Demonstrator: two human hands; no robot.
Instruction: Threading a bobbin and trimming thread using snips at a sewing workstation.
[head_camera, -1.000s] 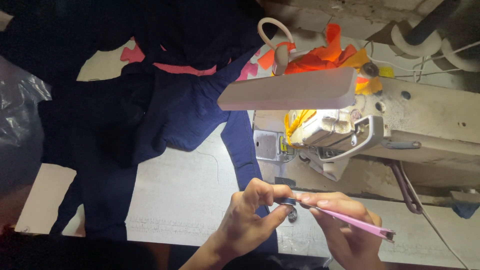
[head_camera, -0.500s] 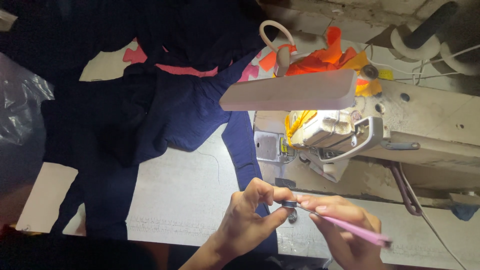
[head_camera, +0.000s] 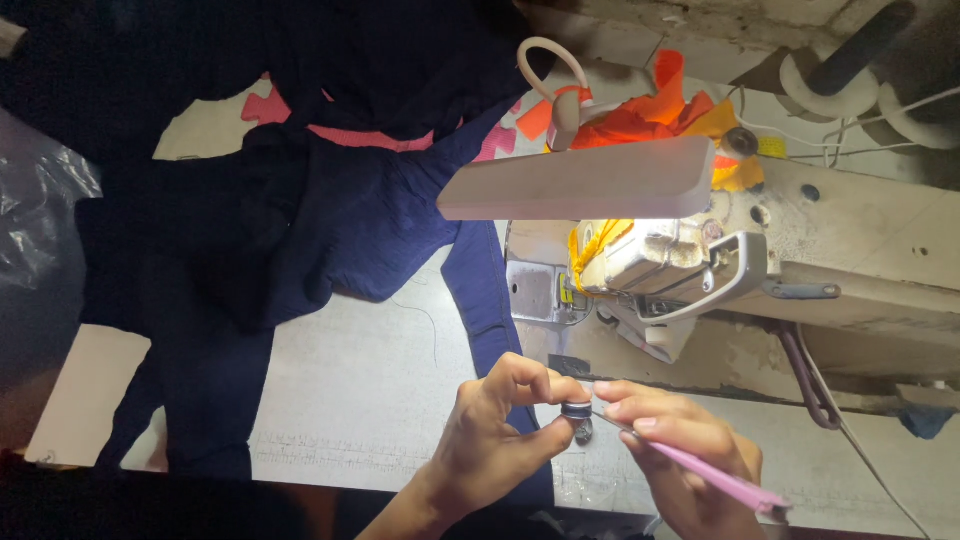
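My left hand (head_camera: 498, 432) pinches a small dark round bobbin (head_camera: 575, 411) between thumb and fingers, just above the table's front edge. My right hand (head_camera: 678, 450) holds a thin pink tool (head_camera: 710, 476), with its metal tip touching the bobbin. Both hands meet in front of the sewing machine (head_camera: 720, 260), below its needle area. A navy garment (head_camera: 330, 220) lies spread across the left of the white table (head_camera: 370, 390), and one strip of it runs down under my left hand.
A white bar lamp (head_camera: 575, 182) shines over the machine head. Orange and yellow fabric scraps (head_camera: 670, 110) sit on top of the machine. Pink trim (head_camera: 370, 137) shows on the dark fabric. A crumpled plastic bag (head_camera: 40, 220) lies at far left.
Both hands have stayed together at the bobbin with only slight shifts. The pink tool's tip has kept working at the bobbin.
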